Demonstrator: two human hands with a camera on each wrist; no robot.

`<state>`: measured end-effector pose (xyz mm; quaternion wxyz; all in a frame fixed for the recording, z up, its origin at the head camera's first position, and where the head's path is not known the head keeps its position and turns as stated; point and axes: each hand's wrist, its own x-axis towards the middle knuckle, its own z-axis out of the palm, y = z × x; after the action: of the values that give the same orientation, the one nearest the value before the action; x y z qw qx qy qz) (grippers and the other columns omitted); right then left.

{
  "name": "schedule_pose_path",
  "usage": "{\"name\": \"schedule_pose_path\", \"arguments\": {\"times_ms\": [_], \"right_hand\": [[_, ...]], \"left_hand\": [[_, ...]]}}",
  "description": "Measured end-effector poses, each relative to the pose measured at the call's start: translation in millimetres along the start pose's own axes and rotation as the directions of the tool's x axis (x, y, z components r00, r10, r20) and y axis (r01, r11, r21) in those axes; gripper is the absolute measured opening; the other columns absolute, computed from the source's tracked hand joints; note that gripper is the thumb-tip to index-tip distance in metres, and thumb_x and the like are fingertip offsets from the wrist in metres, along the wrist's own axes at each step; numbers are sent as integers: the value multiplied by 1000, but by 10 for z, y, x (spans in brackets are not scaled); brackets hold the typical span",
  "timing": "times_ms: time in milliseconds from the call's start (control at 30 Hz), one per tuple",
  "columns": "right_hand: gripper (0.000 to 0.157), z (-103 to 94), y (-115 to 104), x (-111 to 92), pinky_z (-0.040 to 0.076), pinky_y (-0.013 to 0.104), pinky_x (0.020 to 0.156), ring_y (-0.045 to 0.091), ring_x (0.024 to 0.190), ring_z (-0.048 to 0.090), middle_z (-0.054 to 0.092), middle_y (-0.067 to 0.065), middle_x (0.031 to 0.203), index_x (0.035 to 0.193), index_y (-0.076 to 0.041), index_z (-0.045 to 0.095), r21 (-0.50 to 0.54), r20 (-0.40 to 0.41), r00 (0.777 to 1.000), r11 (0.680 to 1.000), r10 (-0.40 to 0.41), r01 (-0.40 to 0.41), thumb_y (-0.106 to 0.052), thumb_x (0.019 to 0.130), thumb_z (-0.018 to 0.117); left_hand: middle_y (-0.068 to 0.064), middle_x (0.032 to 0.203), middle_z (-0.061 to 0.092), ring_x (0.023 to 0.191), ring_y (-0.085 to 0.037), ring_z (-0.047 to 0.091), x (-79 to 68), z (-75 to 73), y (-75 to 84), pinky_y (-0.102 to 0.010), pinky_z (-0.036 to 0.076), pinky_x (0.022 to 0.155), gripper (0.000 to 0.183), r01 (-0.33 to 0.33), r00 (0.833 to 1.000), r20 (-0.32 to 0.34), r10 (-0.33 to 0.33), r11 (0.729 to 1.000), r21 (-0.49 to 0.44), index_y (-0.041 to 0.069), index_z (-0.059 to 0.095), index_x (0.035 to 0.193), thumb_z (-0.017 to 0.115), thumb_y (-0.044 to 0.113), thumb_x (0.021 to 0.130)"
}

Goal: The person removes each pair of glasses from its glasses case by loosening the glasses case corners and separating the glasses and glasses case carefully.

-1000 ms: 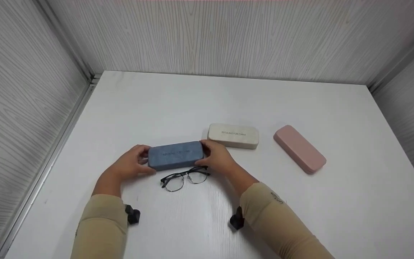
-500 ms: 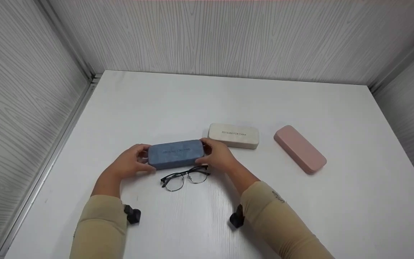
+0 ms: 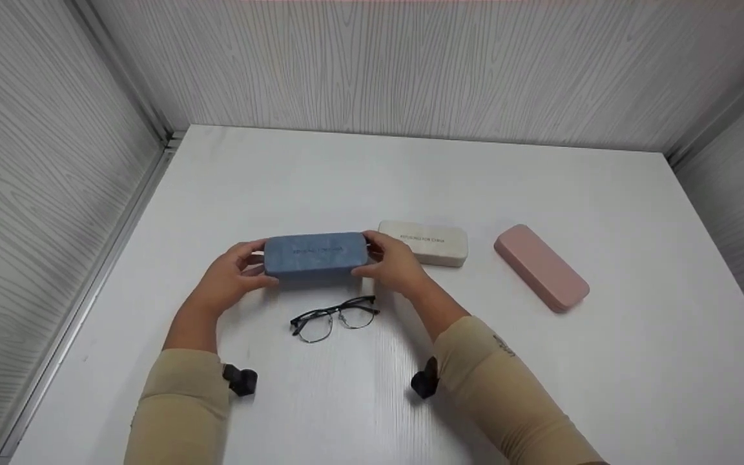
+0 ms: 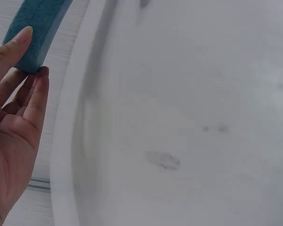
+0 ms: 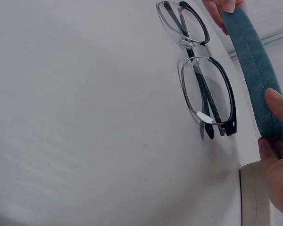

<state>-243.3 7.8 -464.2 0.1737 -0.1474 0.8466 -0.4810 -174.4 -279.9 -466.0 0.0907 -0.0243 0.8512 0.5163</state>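
Observation:
Both hands hold a blue glasses case [image 3: 316, 254] level by its two ends, its lettered lid facing up and closed. At its left end, my left hand [image 3: 228, 279] grips it with the thumb along the front side. My right hand [image 3: 398, 266] grips the right end the same way; the right wrist view shows the thumb on the case's front seam. A pair of black-and-silver eyeglasses [image 3: 334, 319] lies folded on the table in front of the case. From the shadow beneath, the case appears raised off the tabletop.
Just behind my right hand lies a cream glasses case [image 3: 433, 244] with lettering on top. Farther right a pink glasses case [image 3: 541, 268] lies at a slant. The white table [image 3: 346, 174] meets wood-grain panels [image 3: 385, 64] at the back and sides.
Between half a second ago and now, both hands have moved the blue case away from the eyeglasses, lifting it. The eyeglasses and the other cases have stayed in place.

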Motion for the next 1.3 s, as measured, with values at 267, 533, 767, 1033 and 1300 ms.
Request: {"name": "schedule_pose_path", "arguments": {"times_ms": [267,533,767,1033,1300], "right_hand": [[73,46,-143,67,42,21,95,17,122,46,47,5,134,139,-11,39,71,-62,998,997,-5,9,-10,75,75],[71,112,-186,171,44,19,92,15,122,46,48,5,134,136,-11,43,197,-125,992,979,-18,43,-6,73,76],[70,184,-195,243,42,13,90,12,122,45,50,3,133,134,-12,46,256,-164,986,965,-10,52,-5,71,76],[69,228,-213,299,42,19,94,15,124,43,45,3,137,138,-13,41,142,-110,994,990,21,-5,-6,77,72],[68,289,-167,342,37,20,99,17,128,39,40,6,141,141,-9,34,1,-47,999,1000,24,-24,-7,82,67]], "left_hand": [[-3,143,36,127,-20,41,49,0,21,-28,42,97,75,6,996,-86,-10,999,-54,16,34,142,73,16,78],[-7,145,33,128,-22,39,87,-37,1,-32,41,99,79,46,993,-105,-53,996,-74,13,29,144,73,17,78],[-7,146,31,130,-22,36,133,-75,-10,-31,40,99,75,46,993,-105,-60,991,-129,11,29,143,70,9,80],[-8,146,29,131,-21,34,169,-87,-56,-34,38,101,76,101,990,-92,-112,988,-116,12,28,143,70,11,80],[-8,148,24,134,-21,28,216,-100,-118,-33,36,103,78,163,985,-42,-167,983,-82,10,25,144,70,10,80]]}}
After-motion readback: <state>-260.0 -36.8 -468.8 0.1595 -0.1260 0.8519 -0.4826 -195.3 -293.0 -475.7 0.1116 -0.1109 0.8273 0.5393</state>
